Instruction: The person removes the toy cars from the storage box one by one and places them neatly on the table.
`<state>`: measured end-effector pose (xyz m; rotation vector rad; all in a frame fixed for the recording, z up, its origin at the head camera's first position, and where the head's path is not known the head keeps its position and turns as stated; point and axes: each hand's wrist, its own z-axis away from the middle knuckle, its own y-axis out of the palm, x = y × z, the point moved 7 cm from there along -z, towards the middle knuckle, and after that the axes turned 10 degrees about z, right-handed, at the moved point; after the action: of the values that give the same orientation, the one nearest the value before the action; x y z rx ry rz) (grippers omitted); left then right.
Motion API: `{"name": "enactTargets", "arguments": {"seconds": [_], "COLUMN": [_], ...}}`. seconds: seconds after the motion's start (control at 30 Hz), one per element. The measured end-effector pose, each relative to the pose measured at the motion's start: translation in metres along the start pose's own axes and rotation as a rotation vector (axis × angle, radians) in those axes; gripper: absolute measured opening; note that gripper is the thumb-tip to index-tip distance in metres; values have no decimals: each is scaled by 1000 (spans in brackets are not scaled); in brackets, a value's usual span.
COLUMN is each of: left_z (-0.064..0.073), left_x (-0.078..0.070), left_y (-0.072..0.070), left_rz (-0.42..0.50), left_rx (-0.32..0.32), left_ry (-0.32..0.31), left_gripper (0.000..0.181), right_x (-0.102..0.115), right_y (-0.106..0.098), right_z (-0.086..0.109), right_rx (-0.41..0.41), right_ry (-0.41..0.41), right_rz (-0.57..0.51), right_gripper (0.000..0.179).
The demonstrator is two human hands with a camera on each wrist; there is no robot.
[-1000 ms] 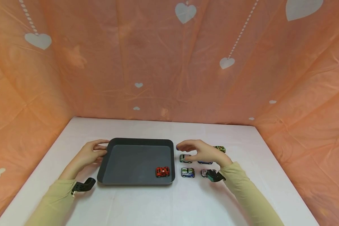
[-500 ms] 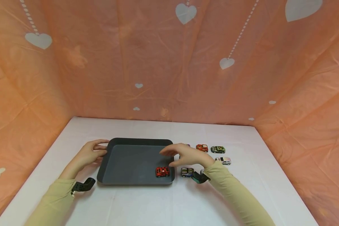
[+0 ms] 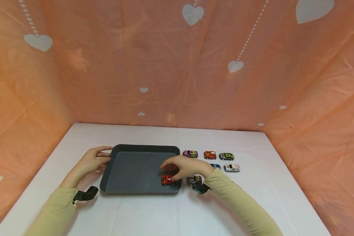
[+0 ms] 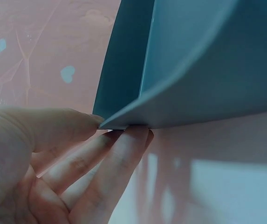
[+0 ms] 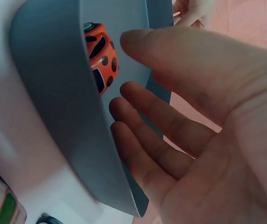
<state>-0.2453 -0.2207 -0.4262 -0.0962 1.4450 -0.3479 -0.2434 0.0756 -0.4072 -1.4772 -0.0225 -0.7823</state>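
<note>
A dark grey tray (image 3: 135, 172) lies on the white table. In its near right corner sits a red toy car with black spots (image 3: 167, 180). My left hand (image 3: 91, 160) holds the tray's left rim; in the left wrist view the thumb is at the rim's edge and the fingertips lie under it. My right hand (image 3: 184, 167) reaches over the tray's right rim, near the red toy car. In the right wrist view its thumb and fingers (image 5: 145, 147) are spread apart beside the car, with nothing between them.
Right of the tray stand several toy cars: a purple one (image 3: 190, 154), an orange-red one (image 3: 210, 155), a green patterned one (image 3: 226, 156), a white one (image 3: 231, 168), a blue one (image 3: 215, 166) and a multicoloured one (image 3: 194, 180). Orange cloth (image 3: 165, 65) with hearts surrounds the table.
My right hand has moved left from above the toy cars to over the tray, then lower beside the red toy car. The left hand stays at the tray's rim.
</note>
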Motion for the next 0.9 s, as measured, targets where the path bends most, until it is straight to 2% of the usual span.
{"name": "enactTargets", "arguments": {"seconds": [0.37, 0.9], "left_z": [-1, 0], "left_x": [-1, -2], "left_y": [0, 1], "left_rz": [6, -8], "left_rx": [2, 5], "left_ry": [-6, 7], "left_gripper": [53, 52], "right_x": [0, 2], "right_y": [9, 15], "right_z": [-5, -9], "right_rx": [53, 67], "right_ry": [35, -4], "right_rz": [11, 96], "right_gripper": [51, 51]}}
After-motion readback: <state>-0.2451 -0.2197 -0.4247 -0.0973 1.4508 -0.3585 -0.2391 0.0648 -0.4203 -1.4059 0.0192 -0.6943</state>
